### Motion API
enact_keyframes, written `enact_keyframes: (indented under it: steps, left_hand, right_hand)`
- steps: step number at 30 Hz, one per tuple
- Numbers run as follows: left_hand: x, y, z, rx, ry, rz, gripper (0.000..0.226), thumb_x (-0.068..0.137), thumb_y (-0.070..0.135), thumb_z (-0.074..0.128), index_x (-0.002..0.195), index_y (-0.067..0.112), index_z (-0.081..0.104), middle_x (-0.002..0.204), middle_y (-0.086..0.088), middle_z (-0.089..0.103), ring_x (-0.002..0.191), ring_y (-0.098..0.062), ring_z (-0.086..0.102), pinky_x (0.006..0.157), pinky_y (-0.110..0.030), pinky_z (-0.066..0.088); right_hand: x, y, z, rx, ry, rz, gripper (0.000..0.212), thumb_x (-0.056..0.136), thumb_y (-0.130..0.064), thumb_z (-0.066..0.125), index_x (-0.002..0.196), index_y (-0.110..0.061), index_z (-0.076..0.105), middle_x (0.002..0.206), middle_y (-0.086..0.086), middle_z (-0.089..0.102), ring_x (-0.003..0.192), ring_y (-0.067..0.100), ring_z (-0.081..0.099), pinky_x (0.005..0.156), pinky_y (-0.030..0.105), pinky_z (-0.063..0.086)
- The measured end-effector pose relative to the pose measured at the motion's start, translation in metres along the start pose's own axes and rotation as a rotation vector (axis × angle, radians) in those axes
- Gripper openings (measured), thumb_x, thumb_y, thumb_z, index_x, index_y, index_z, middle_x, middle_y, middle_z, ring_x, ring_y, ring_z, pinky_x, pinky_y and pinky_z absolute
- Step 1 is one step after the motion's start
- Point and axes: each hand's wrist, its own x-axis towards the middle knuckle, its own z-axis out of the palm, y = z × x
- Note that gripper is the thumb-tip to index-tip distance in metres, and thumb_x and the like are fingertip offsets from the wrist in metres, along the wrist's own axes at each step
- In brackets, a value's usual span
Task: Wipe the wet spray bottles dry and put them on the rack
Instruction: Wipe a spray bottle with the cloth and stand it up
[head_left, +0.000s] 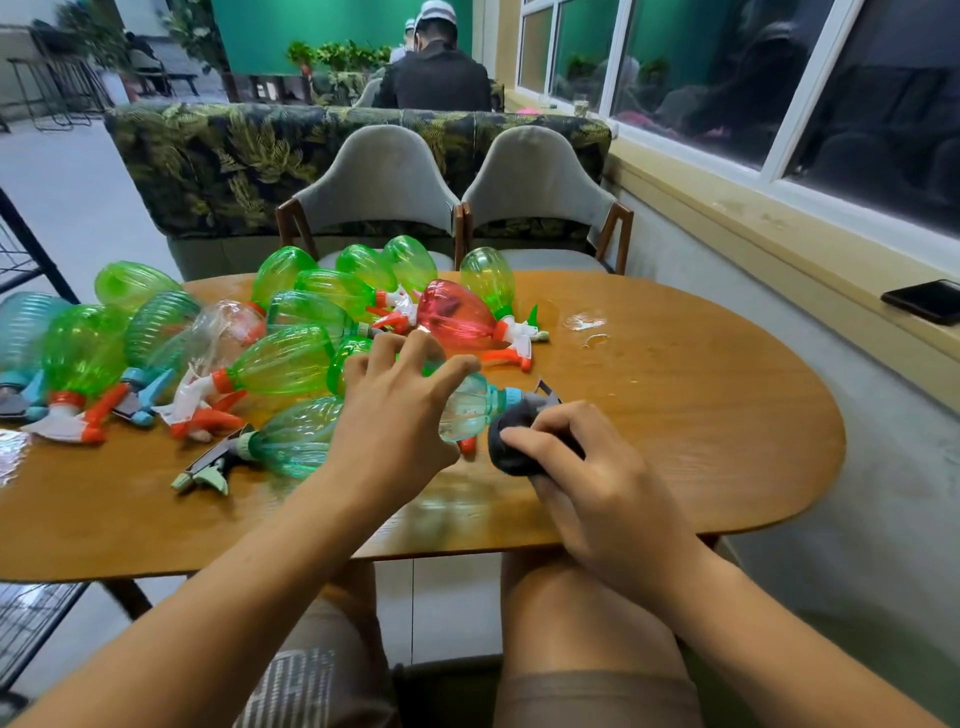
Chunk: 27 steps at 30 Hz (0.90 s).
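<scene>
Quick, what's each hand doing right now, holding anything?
Left hand: fingers curled over the clear spray bottle, holding it.
Right hand: grips a dark cloth.

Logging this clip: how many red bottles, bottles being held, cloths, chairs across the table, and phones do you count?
Red bottle: 1
Bottle in hand: 1
Dark cloth: 1
Grey chairs: 2
Phone: 1
Total: 6
</scene>
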Motion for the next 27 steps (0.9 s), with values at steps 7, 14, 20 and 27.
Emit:
enact_keyframes:
  steps: [7,14,20,27]
  left_hand:
    - [-0.004,0.006,-0.003,-0.006,0.014,0.009,0.096,0.049,0.052,0.101,0.136,0.039,0.062,0.129,-0.001,0.056,0.121,-0.035,0.048,0.090,-0.048,0.036]
    - [-0.009,0.007,-0.013,0.010,-0.005,0.025,0.094,0.052,0.046,0.100,0.137,0.039,0.062,0.131,-0.002,0.056,0.122,-0.034,0.046,0.089,-0.045,0.030]
    - [-0.019,0.006,-0.017,-0.006,0.001,0.000,0.094,0.051,0.043,0.100,0.137,0.037,0.064,0.130,-0.004,0.056,0.122,-0.036,0.047,0.089,-0.046,0.031]
    - [-0.032,0.006,-0.020,-0.022,0.006,-0.025,0.091,0.053,0.050,0.095,0.137,0.038,0.063,0.129,-0.002,0.055,0.121,-0.036,0.047,0.089,-0.048,0.035]
  right_hand:
    - [0.002,0.011,-0.010,-0.009,0.058,0.049,0.038,0.093,0.002,0.070,0.130,-0.007,0.070,0.117,0.012,0.058,0.107,0.031,0.061,0.093,0.044,0.053]
    - [0.017,0.034,-0.031,0.066,0.046,0.218,0.041,0.093,0.000,0.070,0.131,-0.017,0.068,0.116,-0.003,0.055,0.104,0.015,0.058,0.088,0.037,0.054]
    - [0.002,0.012,-0.027,0.049,0.064,0.168,0.043,0.089,0.004,0.071,0.130,-0.011,0.067,0.116,0.003,0.054,0.103,0.021,0.058,0.089,0.038,0.053]
    - [-0.035,-0.030,-0.013,0.084,0.032,0.085,0.041,0.091,-0.002,0.069,0.131,-0.010,0.069,0.119,0.008,0.056,0.110,0.027,0.060,0.090,0.041,0.053]
